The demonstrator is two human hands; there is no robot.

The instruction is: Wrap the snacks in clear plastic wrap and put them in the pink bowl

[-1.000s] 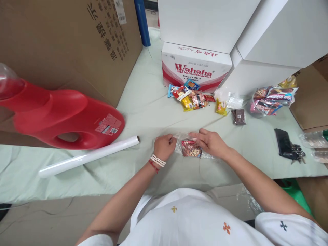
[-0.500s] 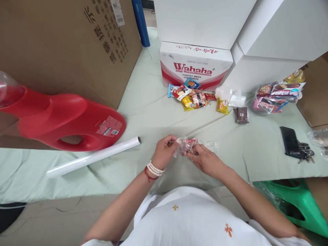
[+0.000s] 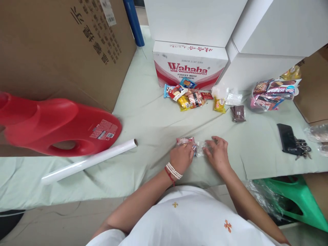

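My left hand (image 3: 181,156), with pale beads and a red string at the wrist, lies over a small red-and-white snack packet (image 3: 181,140). Its bent fingers grip the packet against the cloth and hide much of it. Clear crinkled plastic (image 3: 201,149) extends from the packet's right side. My right hand (image 3: 217,153) is at that plastic's far end, thumb and fingers apart, the thumb side at its edge. Whether the thumb touches the plastic I cannot tell.
Wrapped snacks (image 3: 188,99) lie before a Wahaha carton (image 3: 189,65). Rightward are a brown packet (image 3: 238,113), a tub of snacks (image 3: 273,95), and a phone (image 3: 287,138) with keys (image 3: 302,147). A red jug (image 3: 84,119) and white roll (image 3: 89,161) occupy the left.
My left hand has moved right and onto the packet. My right hand has let go of the packet and shifted right with its fingers spread. The view has shifted slightly.
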